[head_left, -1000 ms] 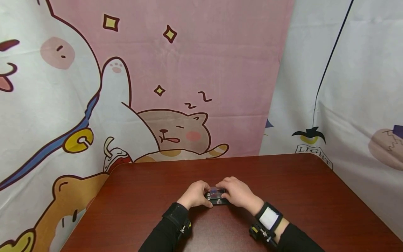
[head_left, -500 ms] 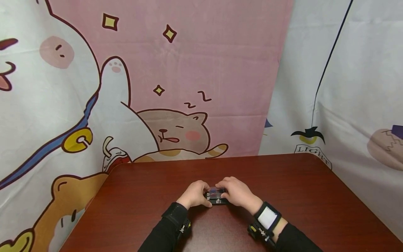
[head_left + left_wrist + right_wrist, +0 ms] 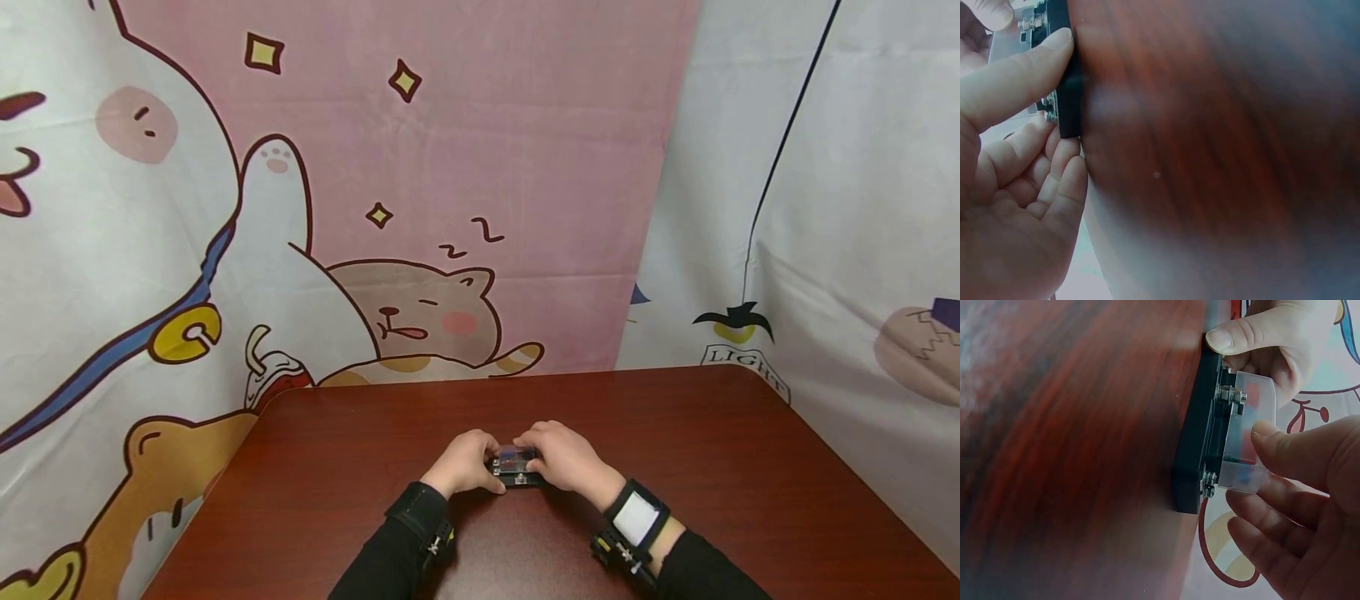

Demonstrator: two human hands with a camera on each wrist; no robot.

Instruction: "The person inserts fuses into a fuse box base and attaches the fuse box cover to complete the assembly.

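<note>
A black terminal block (image 3: 522, 481) with metal bolts rests on the brown table (image 3: 675, 433), under both hands. On it sits a clear plastic cover (image 3: 1235, 456), with some red and blue showing through. My left hand (image 3: 465, 465) grips the left end of the black base (image 3: 1070, 94), thumb on the near side and fingers behind. My right hand (image 3: 566, 458) pinches the cover between thumb and fingers near its right end. In the right wrist view the cover stands over the bolts; whether it is fully seated I cannot tell.
The wooden tabletop stretches around the hands to its rounded far edge. Behind it hangs a cloth (image 3: 570, 208) printed with cartoon animals. Each wrist wears a strap with a small black device, such as the right one (image 3: 622, 554).
</note>
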